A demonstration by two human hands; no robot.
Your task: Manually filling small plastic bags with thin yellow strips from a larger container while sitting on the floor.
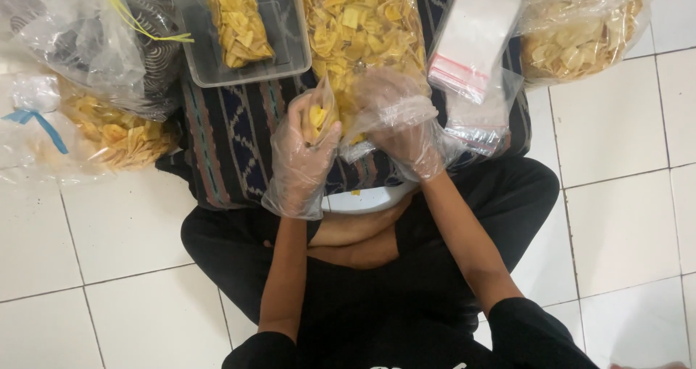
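Note:
Both my hands wear loose clear plastic gloves. My left hand (pixel 303 148) grips a small clear bag (pixel 320 114) with a few yellow chips inside. My right hand (pixel 403 130) is curled at the near edge of a big open bag of yellow chips (pixel 359 25), fingers bunched; whether chips are in them I cannot tell. The two hands sit close together over a dark patterned cloth (pixel 232 133).
A grey tray (pixel 290 43) holds a filled small chip bag (pixel 239 25). A stack of empty clear bags (pixel 471 39) lies to the right. More large chip bags sit at the far right (pixel 580 39) and left (pixel 116 133). White tiled floor (pixel 616 195) surrounds my crossed legs.

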